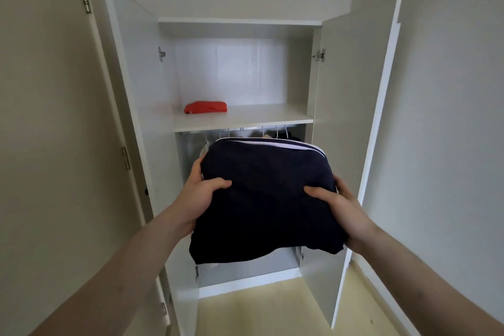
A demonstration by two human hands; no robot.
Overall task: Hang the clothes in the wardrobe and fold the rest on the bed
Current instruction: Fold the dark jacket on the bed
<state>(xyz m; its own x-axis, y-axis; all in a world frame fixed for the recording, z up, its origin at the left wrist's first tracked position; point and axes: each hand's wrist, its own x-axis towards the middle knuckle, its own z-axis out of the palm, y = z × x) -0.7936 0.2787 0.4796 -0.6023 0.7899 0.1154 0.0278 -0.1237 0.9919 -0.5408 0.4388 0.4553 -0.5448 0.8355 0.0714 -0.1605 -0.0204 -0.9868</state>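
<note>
Both hands, left hand (203, 194) and right hand (336, 206), grip folded navy garment (264, 199) between them, thumbs on top. Wardrobe shelf (245, 117) above hands, red folded item (206, 107) there. Risk: loose lower edge sags, fold may collapse during lift.

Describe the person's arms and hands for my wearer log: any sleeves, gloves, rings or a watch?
Both forearms are bare right to the bottom edge of the frame, so no sleeves show. The left hand and the right hand wear no gloves, and I see no rings, watch or wristband on the parts visible. Most fingers are hidden behind fabric.
</note>
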